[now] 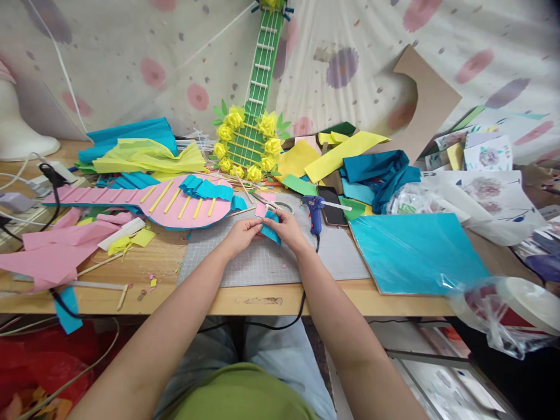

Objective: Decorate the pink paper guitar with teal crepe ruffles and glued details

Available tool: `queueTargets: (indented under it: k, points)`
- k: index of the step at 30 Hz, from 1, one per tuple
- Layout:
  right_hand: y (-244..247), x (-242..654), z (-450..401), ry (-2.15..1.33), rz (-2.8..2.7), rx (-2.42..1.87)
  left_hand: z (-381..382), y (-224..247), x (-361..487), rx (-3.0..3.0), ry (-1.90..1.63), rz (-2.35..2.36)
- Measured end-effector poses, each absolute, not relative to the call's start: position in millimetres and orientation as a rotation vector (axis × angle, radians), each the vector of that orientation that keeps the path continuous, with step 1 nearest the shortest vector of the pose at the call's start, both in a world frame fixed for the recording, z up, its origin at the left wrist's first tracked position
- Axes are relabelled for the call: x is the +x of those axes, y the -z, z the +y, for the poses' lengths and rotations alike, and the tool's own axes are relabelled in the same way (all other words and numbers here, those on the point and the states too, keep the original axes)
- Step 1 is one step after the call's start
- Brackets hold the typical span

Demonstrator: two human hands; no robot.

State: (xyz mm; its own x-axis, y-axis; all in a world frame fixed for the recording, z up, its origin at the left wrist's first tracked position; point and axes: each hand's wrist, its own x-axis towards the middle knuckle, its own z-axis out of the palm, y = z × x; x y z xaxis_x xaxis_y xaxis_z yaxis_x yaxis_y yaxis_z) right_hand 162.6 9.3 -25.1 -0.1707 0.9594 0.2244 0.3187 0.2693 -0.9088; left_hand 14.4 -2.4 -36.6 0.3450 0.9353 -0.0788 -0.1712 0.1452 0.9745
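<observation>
Between my two hands is a small piece of blue crepe paper (272, 228), held over the grey cutting mat (219, 262). My left hand (243, 235) pinches its left edge with the thumb and index finger. On the other side my right hand (286, 230) grips it from above and the right. Just beyond the hands lie scissors (284, 205) and a pink paper scrap (262, 207). A blue glue gun (314, 213) rests right of my right hand. To the left is a pink guitar-shaped cutout (175, 204) with yellow sticks and ruffled blue paper (207, 189) on it.
A green paper guitar with yellow flowers (258, 134) leans at the back. A phone (333, 205) lies behind the glue gun, whose cord drops over the table edge. At right is a blue wrapped board (420, 251); pink crepe paper (52, 251) lies at left.
</observation>
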Motion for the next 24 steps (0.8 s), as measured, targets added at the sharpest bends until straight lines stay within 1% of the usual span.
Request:
queueTargets:
  k: [4, 10, 16, 24]
  points:
    - [26.7, 161.1, 9.3, -0.854, -1.663, -1.219, -4.2, 33.4, 14.2, 1.1, -0.949, 0.896]
    - [29.2, 157.9, 9.0, -0.628, -1.709, -1.286, -5.7, 30.0, 16.7, 1.076, -0.975, 0.961]
    - [28.7, 158.7, 8.9, -0.669, -1.766, -1.153, -5.4, 29.5, 17.9, 1.084, -1.067, 0.956]
    - [22.6, 160.0, 4.3, -0.637, -1.873, -0.991, -5.4, 26.5, 13.4, 1.088, -1.103, 1.01]
